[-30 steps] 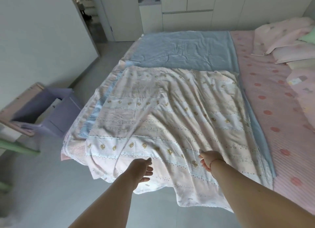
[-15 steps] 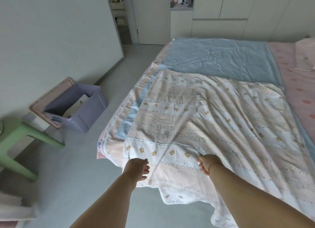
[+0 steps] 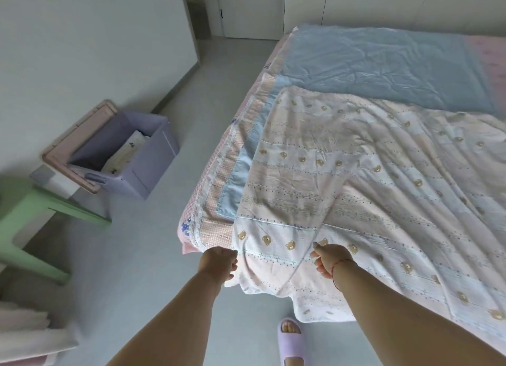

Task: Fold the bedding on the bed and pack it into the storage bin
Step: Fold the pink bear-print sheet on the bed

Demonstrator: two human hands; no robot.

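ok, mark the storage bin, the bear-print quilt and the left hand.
storage bin [image 3: 153, 157]: head view, front wall.
bear-print quilt [image 3: 342, 174]: head view, middle of top face.
left hand [image 3: 219, 264]: head view, back of hand.

light: we see soft, even, cool daylight, source out of view | shadows: faint, under the green stool [image 3: 32, 223] | glare: mild sheen on the blue sheet [image 3: 383, 61] | blur: slight, lower left | distortion: wide-angle bending at edges
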